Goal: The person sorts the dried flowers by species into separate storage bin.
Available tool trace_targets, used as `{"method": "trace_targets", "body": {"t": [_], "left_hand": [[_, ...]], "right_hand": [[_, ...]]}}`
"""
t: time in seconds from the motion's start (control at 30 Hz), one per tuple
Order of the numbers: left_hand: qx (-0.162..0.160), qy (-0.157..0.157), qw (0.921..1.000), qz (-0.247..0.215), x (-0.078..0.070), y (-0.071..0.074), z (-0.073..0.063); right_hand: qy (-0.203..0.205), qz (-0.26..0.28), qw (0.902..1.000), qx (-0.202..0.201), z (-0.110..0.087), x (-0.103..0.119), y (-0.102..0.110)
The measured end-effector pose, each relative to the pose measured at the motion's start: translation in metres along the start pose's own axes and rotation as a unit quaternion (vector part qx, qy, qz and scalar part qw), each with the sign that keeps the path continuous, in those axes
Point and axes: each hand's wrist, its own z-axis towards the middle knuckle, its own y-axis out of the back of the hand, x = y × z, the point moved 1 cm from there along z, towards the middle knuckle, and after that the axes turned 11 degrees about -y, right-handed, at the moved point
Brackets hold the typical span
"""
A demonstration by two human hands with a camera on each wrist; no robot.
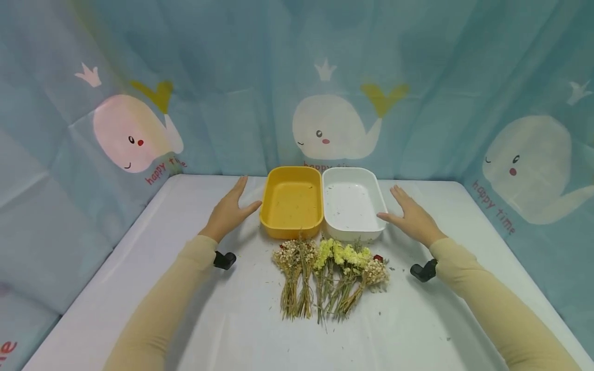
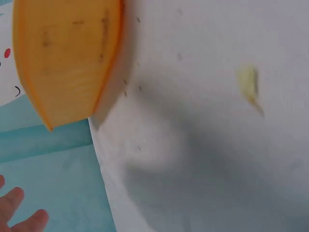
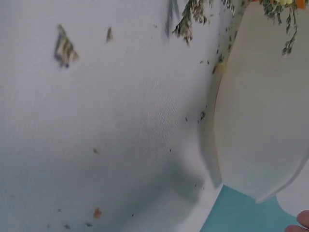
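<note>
My left hand [image 1: 230, 210] hovers with spread, straight fingers beside a yellow bin [image 1: 291, 232], its thumb tip close to the bin's left wall. On the other side my right hand [image 1: 413, 219] is likewise spread, thumb near the right rim of a white bin [image 1: 355, 235]. Neither hand holds anything. The two bins stand side by side, with a few crumbs inside. In front of them lie bunches of dried flowers, stems toward me: cream ones [image 1: 290, 257] at left, yellow ones [image 1: 343, 255] in the middle, and a cream bunch [image 1: 375, 273] at right with a red bloom.
Plant crumbs are scattered over the white table [image 1: 260, 340], including a dried sprig piece [image 3: 64, 48] and a pale yellow petal [image 2: 248, 82]. A blue whale-print curtain [image 1: 232, 129] closes off the back and both sides. Black wrist cameras sit below each hand.
</note>
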Motion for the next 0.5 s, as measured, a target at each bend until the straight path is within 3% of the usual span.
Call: {"method": "trace_targets", "body": {"t": [0.2, 0.33, 0.5], "left_hand": [[0.006, 0.043, 0.9936, -0.105, 0.000, -0.005, -0.003], [0.006, 0.058, 0.9872, -0.148, 0.002, -0.010, -0.006], [0.000, 0.066, 0.9831, -0.171, 0.001, -0.020, -0.010]], "right_hand": [[-0.011, 0.037, 0.9992, 0.008, -0.008, 0.001, -0.004], [-0.011, 0.051, 0.9986, 0.007, -0.012, 0.003, -0.009], [-0.003, 0.064, 0.9979, 0.010, -0.020, 0.009, -0.013]]}}
